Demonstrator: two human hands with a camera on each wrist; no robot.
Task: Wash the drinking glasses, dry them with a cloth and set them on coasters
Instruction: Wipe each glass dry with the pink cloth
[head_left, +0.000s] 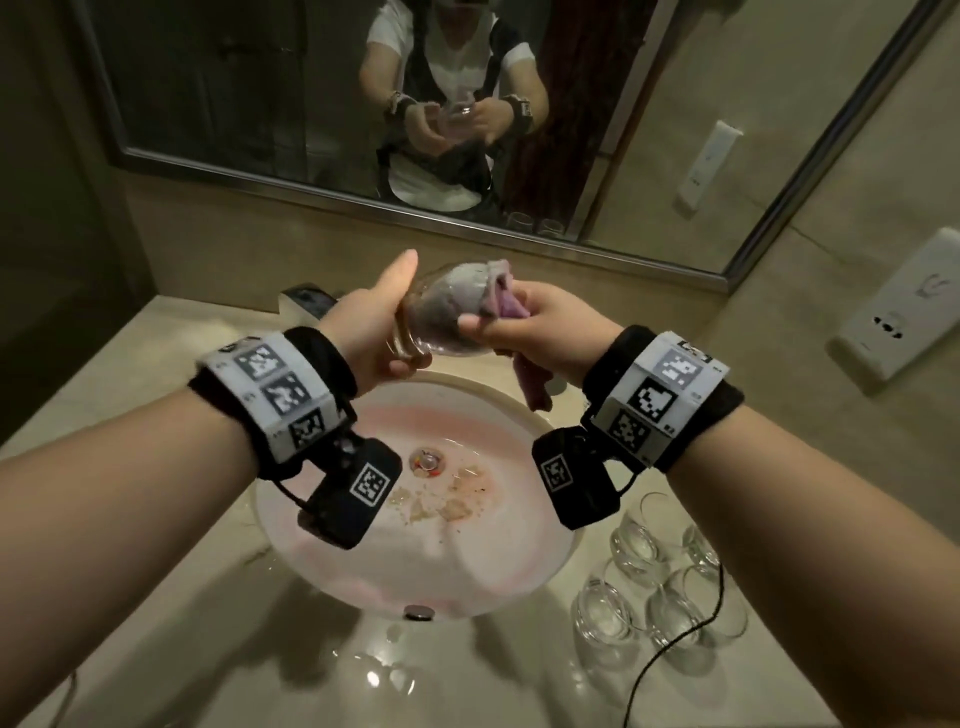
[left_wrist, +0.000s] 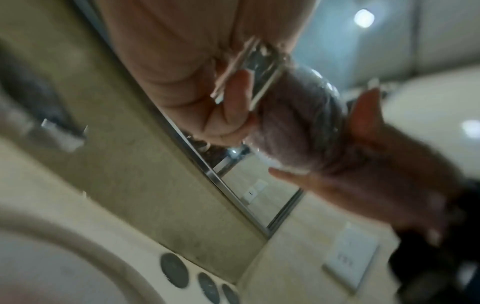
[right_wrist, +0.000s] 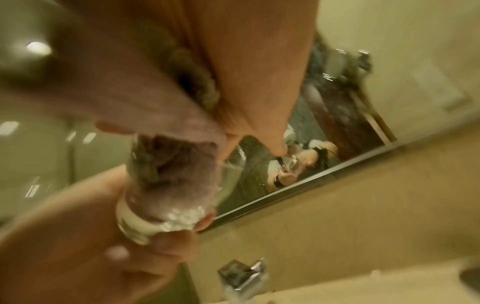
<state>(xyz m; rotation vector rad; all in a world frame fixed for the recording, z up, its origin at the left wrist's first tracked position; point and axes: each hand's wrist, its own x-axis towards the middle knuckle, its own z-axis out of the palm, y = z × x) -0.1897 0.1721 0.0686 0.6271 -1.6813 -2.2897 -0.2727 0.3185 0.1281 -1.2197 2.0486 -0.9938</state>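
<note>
Over the sink my left hand (head_left: 392, 325) grips a clear drinking glass (head_left: 441, 317) by its thick base, thumb raised, with the glass tilted on its side and its mouth to the right. A pink-grey cloth (head_left: 496, 296) is stuffed inside it, one end hanging below my right hand (head_left: 506, 319), which pinches the cloth at the mouth. The left wrist view shows the glass (left_wrist: 298, 123) packed with cloth between both hands. In the right wrist view the cloth (right_wrist: 168, 164) fills the glass, and my left hand's fingers (right_wrist: 166, 244) curl round the base.
The round sink (head_left: 524, 582) below holds pinkish water and scraps near the drain. Several clear glasses (head_left: 654, 587) stand on the counter to the right, beside a black cable (head_left: 675, 654). A faucet (head_left: 306, 304) sits at the back left, dark round discs (left_wrist: 174, 269) lie by the wall, and a mirror rises behind.
</note>
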